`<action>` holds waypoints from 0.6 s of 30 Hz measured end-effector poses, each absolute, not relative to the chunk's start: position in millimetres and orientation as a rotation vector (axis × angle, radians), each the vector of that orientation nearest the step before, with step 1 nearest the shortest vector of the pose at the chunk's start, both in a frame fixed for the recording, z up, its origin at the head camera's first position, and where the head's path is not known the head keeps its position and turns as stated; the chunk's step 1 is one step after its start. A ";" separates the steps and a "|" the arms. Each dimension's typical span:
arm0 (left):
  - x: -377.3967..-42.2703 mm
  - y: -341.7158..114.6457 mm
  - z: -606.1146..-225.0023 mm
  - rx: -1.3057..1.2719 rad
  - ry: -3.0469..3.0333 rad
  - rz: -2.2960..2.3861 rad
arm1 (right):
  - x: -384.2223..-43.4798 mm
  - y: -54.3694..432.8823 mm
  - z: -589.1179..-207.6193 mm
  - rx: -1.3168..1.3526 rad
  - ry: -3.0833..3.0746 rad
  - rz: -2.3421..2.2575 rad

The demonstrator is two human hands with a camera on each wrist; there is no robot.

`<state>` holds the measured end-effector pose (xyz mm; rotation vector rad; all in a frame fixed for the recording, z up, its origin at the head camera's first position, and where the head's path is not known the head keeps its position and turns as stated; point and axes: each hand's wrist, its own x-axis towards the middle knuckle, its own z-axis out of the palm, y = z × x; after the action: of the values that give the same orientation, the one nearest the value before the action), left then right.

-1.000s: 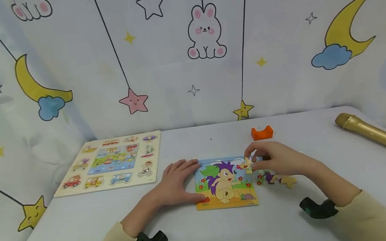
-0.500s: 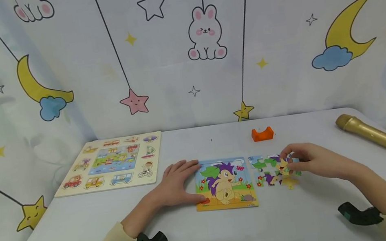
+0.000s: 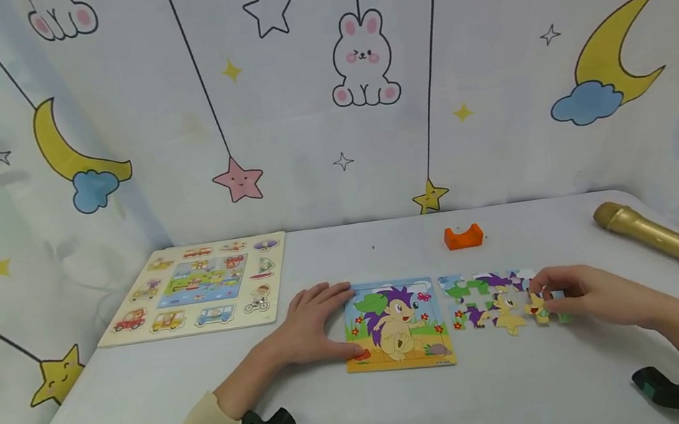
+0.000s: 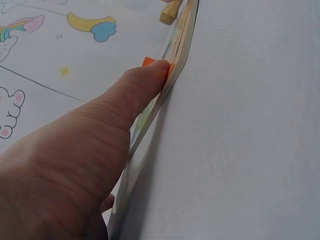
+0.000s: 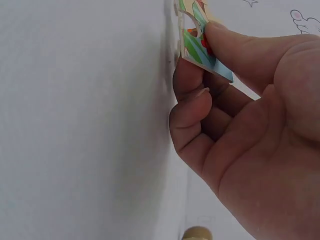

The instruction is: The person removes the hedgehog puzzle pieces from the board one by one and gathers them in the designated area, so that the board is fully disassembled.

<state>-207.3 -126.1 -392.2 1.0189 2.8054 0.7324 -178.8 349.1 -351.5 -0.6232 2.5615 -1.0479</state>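
Note:
My left hand (image 3: 313, 326) lies at the left side of a hedgehog picture puzzle board (image 3: 396, 323). Its thumb (image 4: 145, 80) touches the lower left corner and its fingertips touch the upper left edge. To the right of the board, several loose jigsaw pieces (image 3: 474, 312) form a rough group with gaps. At that group's right end my right hand (image 3: 598, 291) pinches a puzzle piece (image 5: 200, 52) between thumb and fingers. The piece is tilted, with green and red print and a pale edge showing in the right wrist view. Part of it is hidden by the thumb.
A larger vehicle puzzle board (image 3: 192, 320) lies at the back left. An orange notched block (image 3: 463, 238) stands behind the loose pieces. At the far right lies a gold microphone (image 3: 676, 244). A printed cloth backdrop (image 3: 298, 102) rises behind the white table.
My right hand has moved right, from the board's right edge across the loose pieces to their right end, with a piece pinched. My left hand stays at the board.

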 end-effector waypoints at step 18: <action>-207.4 -126.3 -391.9 1.026 2.791 0.757 | -173.3 338.0 -354.3 -0.512 2.817 -0.774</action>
<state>-207.4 -126.3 -391.9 1.0257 2.7906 0.7572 -173.3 338.0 -354.3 -0.5120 2.8166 -0.7744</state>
